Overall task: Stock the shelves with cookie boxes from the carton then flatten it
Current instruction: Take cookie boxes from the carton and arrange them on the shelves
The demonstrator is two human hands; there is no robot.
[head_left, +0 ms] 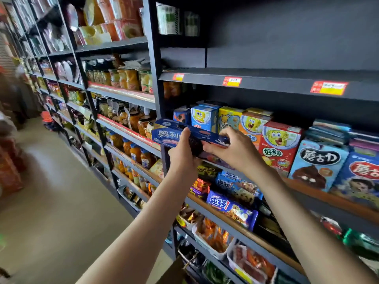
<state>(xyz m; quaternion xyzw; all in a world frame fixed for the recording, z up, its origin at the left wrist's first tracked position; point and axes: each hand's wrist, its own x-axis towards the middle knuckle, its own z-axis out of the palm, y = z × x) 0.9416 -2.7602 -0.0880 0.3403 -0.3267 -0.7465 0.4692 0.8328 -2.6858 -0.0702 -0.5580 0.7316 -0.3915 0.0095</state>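
Note:
A long blue cookie box [167, 134] is held lying flat in front of the shelf's left end. My left hand [183, 149] grips it from below at the middle, thumb on top. My right hand [231, 147] holds its right end, fingers curled over the top edge. Behind it, the shelf [328, 193] carries upright cookie boxes [280, 144], some with a yellow cartoon sponge. A brown corner of the carton [174, 270] shows at the bottom edge below my arms.
The shelf above [266, 82] is bare, with red and yellow price tags. Lower shelves hold blue cookie packs [231, 209] and snack bags. A black upright post [158, 78] divides this bay from shelves of jars [131, 78] to the left. The aisle floor [51, 191] runs left.

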